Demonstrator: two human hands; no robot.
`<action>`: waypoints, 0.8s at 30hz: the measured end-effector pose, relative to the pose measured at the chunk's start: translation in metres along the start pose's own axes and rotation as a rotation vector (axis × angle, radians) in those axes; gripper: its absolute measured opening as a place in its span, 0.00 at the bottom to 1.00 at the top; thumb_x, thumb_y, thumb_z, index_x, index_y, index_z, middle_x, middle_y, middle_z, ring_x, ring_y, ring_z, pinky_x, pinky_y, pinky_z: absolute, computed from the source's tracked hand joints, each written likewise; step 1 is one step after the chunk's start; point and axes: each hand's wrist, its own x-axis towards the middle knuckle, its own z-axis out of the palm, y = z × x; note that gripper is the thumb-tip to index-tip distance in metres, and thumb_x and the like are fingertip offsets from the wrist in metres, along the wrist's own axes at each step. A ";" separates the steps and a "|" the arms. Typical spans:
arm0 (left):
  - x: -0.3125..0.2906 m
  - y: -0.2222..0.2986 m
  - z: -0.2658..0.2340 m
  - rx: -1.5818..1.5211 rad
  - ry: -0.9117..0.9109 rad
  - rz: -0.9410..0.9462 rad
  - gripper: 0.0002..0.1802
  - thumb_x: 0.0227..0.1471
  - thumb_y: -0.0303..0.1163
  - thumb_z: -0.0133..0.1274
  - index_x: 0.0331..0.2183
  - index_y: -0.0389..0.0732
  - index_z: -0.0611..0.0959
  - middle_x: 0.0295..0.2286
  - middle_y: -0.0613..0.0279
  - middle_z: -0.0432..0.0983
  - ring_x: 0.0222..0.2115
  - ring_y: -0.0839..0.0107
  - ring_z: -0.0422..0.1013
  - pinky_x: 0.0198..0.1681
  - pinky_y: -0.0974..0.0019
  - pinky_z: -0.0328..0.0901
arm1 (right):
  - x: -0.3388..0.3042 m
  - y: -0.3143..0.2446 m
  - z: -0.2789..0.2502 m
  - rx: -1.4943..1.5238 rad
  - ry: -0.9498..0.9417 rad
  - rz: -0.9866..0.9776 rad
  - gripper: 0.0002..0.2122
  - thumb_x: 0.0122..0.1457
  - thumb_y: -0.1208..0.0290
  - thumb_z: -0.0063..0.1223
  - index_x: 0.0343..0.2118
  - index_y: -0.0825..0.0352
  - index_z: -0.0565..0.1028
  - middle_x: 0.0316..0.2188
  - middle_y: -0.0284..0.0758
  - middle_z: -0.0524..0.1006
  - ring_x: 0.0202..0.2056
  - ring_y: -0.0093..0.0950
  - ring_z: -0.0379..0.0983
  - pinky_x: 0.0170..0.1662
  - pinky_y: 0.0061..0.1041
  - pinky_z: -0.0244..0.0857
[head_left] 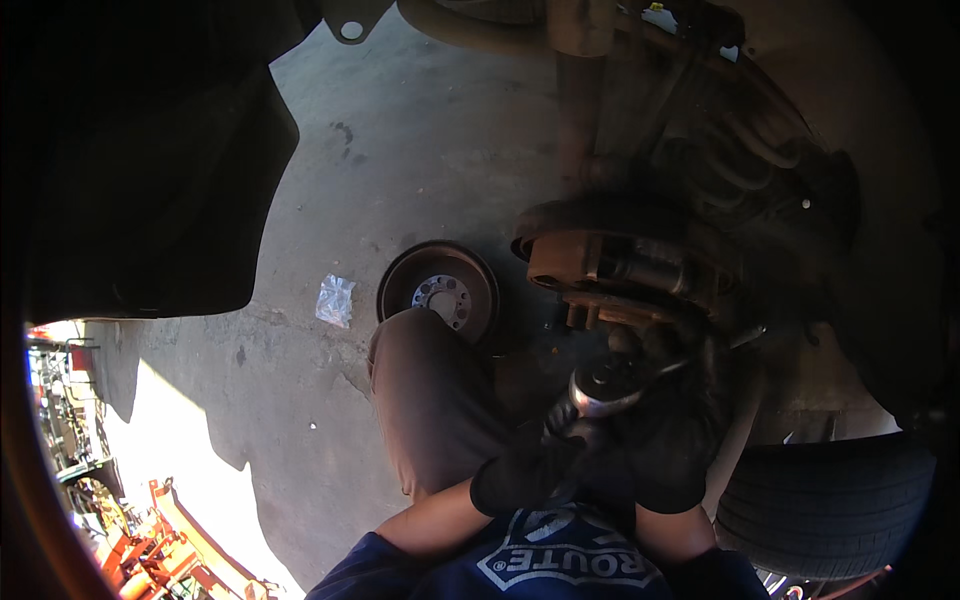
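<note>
Both my hands wear black gloves and work close together in front of my chest, just below a rusty hub and brake assembly (pixel 575 258). My left hand (pixel 535 470) is closed around the near part of a ratchet-like wrench (pixel 603 400) with a round silver head. From that head a thin metal bar runs up to the right. My right hand (pixel 690 410) wraps the bar, whose bright tip pokes out beyond the fingers. Shadow and some blur hide the fingers in part, and where the tool meets the hub is hard to make out.
A round brake drum (pixel 386 288) lies on the concrete floor beside my knee (pixel 430 400), with a clear plastic bag (pixel 335 300) to its left. Dark bodywork (pixel 150 200) hangs at the left. A tire (pixel 830 510) is at lower right, orange equipment (pixel 190 540) at lower left.
</note>
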 end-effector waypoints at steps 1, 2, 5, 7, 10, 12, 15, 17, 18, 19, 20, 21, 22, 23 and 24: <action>-0.001 0.000 0.000 -0.067 -0.008 -0.111 0.27 0.68 0.25 0.50 0.66 0.33 0.70 0.51 0.55 0.77 0.47 0.66 0.76 0.51 0.66 0.72 | -0.003 0.003 0.001 0.027 0.065 -0.028 0.25 0.78 0.51 0.36 0.64 0.65 0.71 0.58 0.47 0.77 0.63 0.48 0.71 0.67 0.55 0.66; -0.001 0.002 0.001 -0.133 -0.015 -0.221 0.27 0.69 0.24 0.49 0.66 0.33 0.69 0.51 0.57 0.76 0.47 0.68 0.75 0.49 0.67 0.72 | 0.000 0.002 -0.001 0.057 0.029 0.014 0.23 0.78 0.52 0.36 0.62 0.65 0.72 0.58 0.46 0.77 0.63 0.45 0.72 0.67 0.53 0.66; 0.012 0.006 0.004 -0.031 -0.027 0.027 0.29 0.68 0.22 0.47 0.68 0.35 0.64 0.51 0.59 0.75 0.46 0.70 0.75 0.47 0.66 0.72 | 0.000 -0.002 -0.007 -0.160 -0.068 -0.068 0.21 0.78 0.53 0.38 0.58 0.64 0.73 0.60 0.43 0.76 0.63 0.39 0.71 0.69 0.50 0.64; 0.021 0.009 -0.002 -0.050 -0.038 0.158 0.25 0.70 0.32 0.48 0.64 0.36 0.68 0.46 0.59 0.76 0.41 0.68 0.75 0.44 0.65 0.71 | -0.007 -0.001 -0.014 -0.250 -0.013 -0.108 0.19 0.78 0.54 0.40 0.58 0.64 0.72 0.59 0.42 0.76 0.63 0.39 0.72 0.69 0.49 0.63; 0.027 0.007 -0.008 -0.438 -0.061 0.042 0.24 0.72 0.52 0.46 0.52 0.40 0.76 0.33 0.63 0.76 0.28 0.71 0.71 0.33 0.67 0.67 | -0.021 0.003 -0.032 -0.217 0.226 -0.053 0.17 0.77 0.57 0.45 0.58 0.64 0.72 0.58 0.40 0.76 0.62 0.37 0.72 0.68 0.48 0.64; 0.021 0.005 -0.012 -1.099 -0.030 -0.354 0.31 0.69 0.64 0.44 0.45 0.43 0.78 0.24 0.69 0.69 0.21 0.73 0.64 0.26 0.69 0.61 | -0.028 0.004 -0.045 -0.373 0.315 -0.057 0.15 0.75 0.60 0.50 0.58 0.62 0.72 0.56 0.39 0.76 0.62 0.34 0.72 0.66 0.46 0.68; 0.014 -0.006 -0.028 -0.936 -0.040 -0.340 0.30 0.71 0.60 0.44 0.48 0.40 0.78 0.22 0.69 0.66 0.18 0.73 0.62 0.22 0.69 0.60 | -0.035 -0.003 -0.046 -0.693 0.302 0.114 0.15 0.73 0.66 0.53 0.58 0.63 0.72 0.54 0.37 0.77 0.60 0.32 0.74 0.62 0.42 0.72; 0.008 -0.013 -0.040 -0.597 -0.008 -0.249 0.28 0.72 0.56 0.45 0.51 0.39 0.78 0.26 0.69 0.72 0.21 0.75 0.65 0.24 0.70 0.61 | -0.037 -0.010 -0.031 -1.226 0.174 0.342 0.16 0.70 0.70 0.57 0.59 0.63 0.75 0.50 0.36 0.80 0.55 0.30 0.78 0.59 0.35 0.75; 0.004 -0.016 -0.044 -0.147 0.062 -0.088 0.25 0.72 0.54 0.47 0.50 0.40 0.78 0.27 0.69 0.73 0.22 0.75 0.66 0.23 0.70 0.61 | -0.045 -0.022 -0.013 -1.498 0.064 0.549 0.17 0.69 0.71 0.58 0.59 0.62 0.76 0.47 0.36 0.81 0.53 0.30 0.80 0.58 0.32 0.75; 0.000 -0.018 -0.051 0.012 0.122 -0.041 0.24 0.72 0.51 0.48 0.52 0.39 0.78 0.30 0.66 0.75 0.24 0.75 0.68 0.25 0.71 0.62 | -0.047 -0.031 0.001 -1.749 -0.037 0.785 0.18 0.67 0.72 0.60 0.59 0.62 0.77 0.45 0.36 0.82 0.51 0.30 0.81 0.57 0.29 0.75; -0.006 -0.017 -0.056 -0.330 0.108 -0.242 0.23 0.72 0.48 0.50 0.53 0.38 0.78 0.33 0.64 0.77 0.26 0.76 0.69 0.26 0.72 0.63 | -0.052 -0.033 0.014 -1.747 -0.098 0.728 0.21 0.61 0.75 0.64 0.58 0.63 0.77 0.46 0.38 0.83 0.51 0.33 0.81 0.57 0.31 0.74; -0.009 -0.018 -0.060 -0.548 0.077 -0.339 0.22 0.71 0.45 0.51 0.55 0.37 0.78 0.36 0.62 0.79 0.27 0.76 0.70 0.28 0.74 0.64 | -0.055 -0.035 0.025 -1.869 -0.248 0.599 0.24 0.55 0.77 0.69 0.56 0.65 0.78 0.46 0.40 0.83 0.50 0.36 0.81 0.56 0.33 0.73; -0.014 -0.018 -0.062 -0.688 0.099 -0.520 0.22 0.71 0.42 0.52 0.56 0.36 0.78 0.39 0.59 0.82 0.29 0.76 0.72 0.29 0.75 0.65 | -0.053 -0.033 0.026 -1.958 -0.316 0.152 0.24 0.56 0.77 0.67 0.57 0.65 0.77 0.48 0.42 0.83 0.54 0.40 0.79 0.59 0.38 0.71; -0.014 -0.019 -0.065 -0.774 0.058 -0.531 0.22 0.72 0.44 0.51 0.56 0.36 0.78 0.39 0.59 0.81 0.30 0.76 0.72 0.30 0.75 0.65 | -0.050 -0.029 0.025 -2.072 -0.338 -0.005 0.24 0.58 0.79 0.64 0.59 0.65 0.75 0.52 0.44 0.80 0.59 0.44 0.75 0.64 0.44 0.66; -0.015 -0.019 -0.068 -0.860 0.016 -0.546 0.23 0.72 0.45 0.49 0.55 0.37 0.79 0.39 0.58 0.81 0.30 0.77 0.72 0.31 0.76 0.65 | -0.046 -0.025 0.018 -2.240 -0.310 -0.087 0.25 0.59 0.80 0.60 0.61 0.65 0.74 0.55 0.46 0.78 0.64 0.48 0.70 0.68 0.49 0.60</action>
